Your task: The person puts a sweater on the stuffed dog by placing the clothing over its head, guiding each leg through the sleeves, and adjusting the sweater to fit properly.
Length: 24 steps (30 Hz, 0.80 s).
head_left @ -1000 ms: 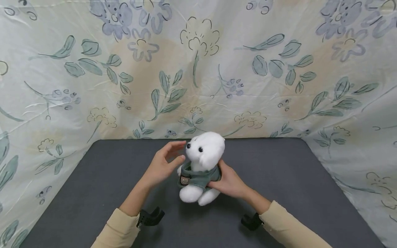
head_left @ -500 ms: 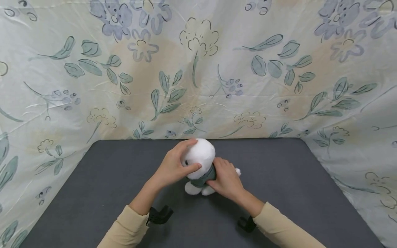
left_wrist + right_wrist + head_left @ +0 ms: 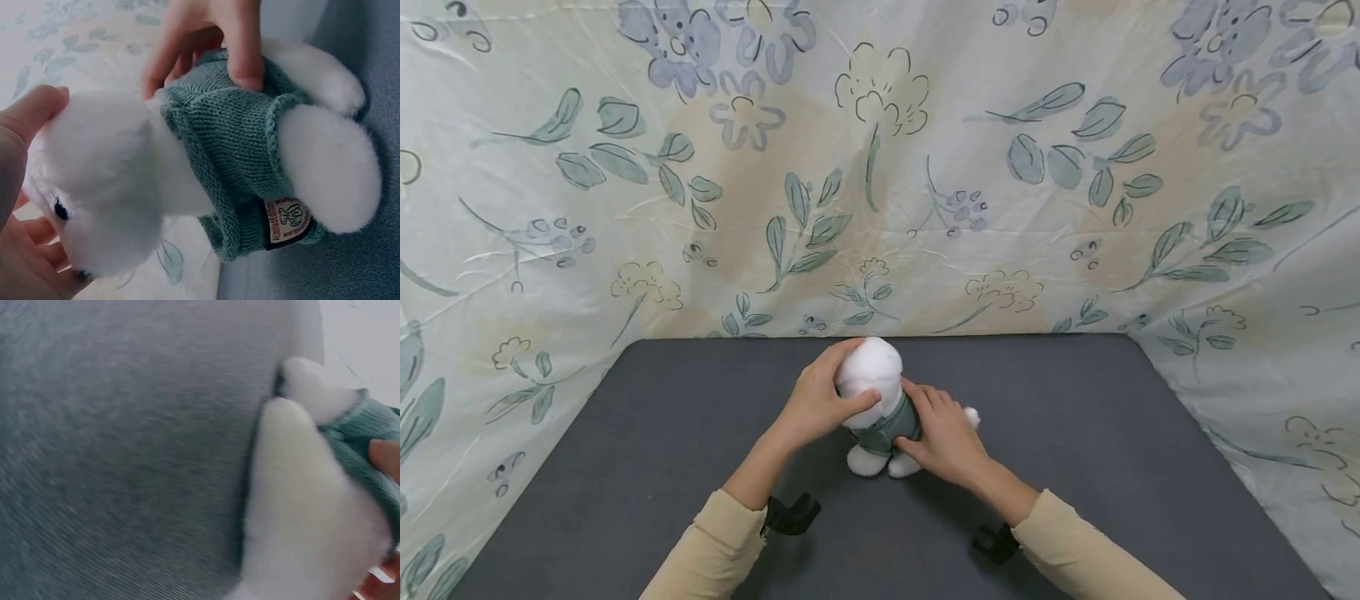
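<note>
A white plush bear (image 3: 874,375) in a green knitted sweater (image 3: 891,425) sits on the dark grey table (image 3: 1075,417), its two feet toward me. My left hand (image 3: 831,392) grips its head from the left, thumb across the front and fingers over the top. My right hand (image 3: 925,421) holds the body, fingers on the sweater's back and thumb low on the side. In the left wrist view the head (image 3: 100,181), the sweater (image 3: 237,144) with its small label (image 3: 287,220) and the right fingers (image 3: 244,44) show close up. The right wrist view shows a white leg (image 3: 300,506).
A floral cloth (image 3: 880,167) hangs behind the table and down both sides. Black wrist mounts (image 3: 790,512) sit under my cream sleeves (image 3: 1075,550). The grey tabletop (image 3: 125,456) stretches bare to the left and right of the bear.
A second ago the bear stood taller, facing left, with my left hand open beside its face. That hand has now closed on the head, and the bear has been pressed lower and turned.
</note>
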Each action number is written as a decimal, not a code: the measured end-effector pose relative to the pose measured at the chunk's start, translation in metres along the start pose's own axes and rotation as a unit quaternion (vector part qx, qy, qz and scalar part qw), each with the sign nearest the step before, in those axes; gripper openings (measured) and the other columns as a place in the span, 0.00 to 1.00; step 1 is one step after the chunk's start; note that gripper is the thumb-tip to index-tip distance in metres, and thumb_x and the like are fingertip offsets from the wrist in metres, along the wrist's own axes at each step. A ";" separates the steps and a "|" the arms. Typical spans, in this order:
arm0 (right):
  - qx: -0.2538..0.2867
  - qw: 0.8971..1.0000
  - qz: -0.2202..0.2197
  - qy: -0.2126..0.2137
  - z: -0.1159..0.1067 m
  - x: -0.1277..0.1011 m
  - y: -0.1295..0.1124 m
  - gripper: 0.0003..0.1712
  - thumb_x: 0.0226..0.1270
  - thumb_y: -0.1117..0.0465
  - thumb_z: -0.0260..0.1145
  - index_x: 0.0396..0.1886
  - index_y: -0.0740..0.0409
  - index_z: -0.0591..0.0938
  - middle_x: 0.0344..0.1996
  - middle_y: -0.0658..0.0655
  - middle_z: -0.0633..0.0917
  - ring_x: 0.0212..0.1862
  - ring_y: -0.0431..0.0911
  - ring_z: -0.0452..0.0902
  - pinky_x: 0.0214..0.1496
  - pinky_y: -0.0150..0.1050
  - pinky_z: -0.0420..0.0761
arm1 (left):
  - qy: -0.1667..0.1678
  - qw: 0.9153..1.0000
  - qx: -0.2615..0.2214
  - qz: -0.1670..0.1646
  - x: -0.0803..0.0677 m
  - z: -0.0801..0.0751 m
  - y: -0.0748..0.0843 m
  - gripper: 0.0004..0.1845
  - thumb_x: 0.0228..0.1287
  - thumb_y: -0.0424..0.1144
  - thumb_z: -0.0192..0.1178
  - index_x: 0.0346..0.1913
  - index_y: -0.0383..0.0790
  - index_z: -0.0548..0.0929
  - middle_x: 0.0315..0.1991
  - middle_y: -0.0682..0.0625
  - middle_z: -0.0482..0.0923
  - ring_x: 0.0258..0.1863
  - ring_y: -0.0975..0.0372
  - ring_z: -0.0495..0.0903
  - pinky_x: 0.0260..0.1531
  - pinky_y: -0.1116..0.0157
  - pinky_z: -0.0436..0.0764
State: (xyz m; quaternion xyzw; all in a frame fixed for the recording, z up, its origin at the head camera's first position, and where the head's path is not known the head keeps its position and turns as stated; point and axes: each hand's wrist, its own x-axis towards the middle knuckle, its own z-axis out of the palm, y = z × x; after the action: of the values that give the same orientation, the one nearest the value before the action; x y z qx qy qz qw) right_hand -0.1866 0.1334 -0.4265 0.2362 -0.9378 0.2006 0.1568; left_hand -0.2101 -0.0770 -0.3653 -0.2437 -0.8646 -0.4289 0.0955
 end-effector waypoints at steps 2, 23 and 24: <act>0.028 0.999 0.009 -0.019 -0.006 0.001 0.000 0.44 0.53 0.50 0.70 0.68 0.54 0.62 0.56 0.61 0.74 0.55 0.55 0.71 0.52 0.52 0.73 | -0.001 1.000 -0.002 0.000 0.000 0.000 0.000 0.37 0.50 0.46 0.69 0.64 0.47 0.66 0.59 0.47 0.69 0.50 0.53 0.76 0.39 0.54 0.79; 0.085 0.978 0.182 -0.048 -0.029 0.010 0.005 0.09 0.61 0.59 0.63 0.26 0.59 0.76 0.18 0.50 0.76 0.17 0.40 0.67 0.20 0.33 0.66 | 0.008 1.000 0.007 -0.010 -0.001 0.004 0.000 0.37 0.49 0.46 0.69 0.63 0.49 0.66 0.59 0.50 0.69 0.50 0.55 0.75 0.40 0.54 0.78; 0.084 0.979 0.180 -0.050 -0.029 0.009 0.006 0.08 0.61 0.60 0.63 0.25 0.59 0.76 0.18 0.50 0.76 0.17 0.40 0.67 0.20 0.33 0.66 | 0.009 1.000 0.010 -0.010 -0.001 0.004 0.000 0.37 0.49 0.46 0.69 0.63 0.49 0.67 0.59 0.50 0.69 0.50 0.55 0.75 0.40 0.53 0.77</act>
State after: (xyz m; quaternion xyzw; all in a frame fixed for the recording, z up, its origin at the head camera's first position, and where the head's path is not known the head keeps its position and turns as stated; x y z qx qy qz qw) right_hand -0.1911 0.1480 -0.3993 0.0858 -0.9512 0.2921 0.0510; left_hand -0.2087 -0.0743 -0.3684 -0.2298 -0.8706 -0.4230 0.1013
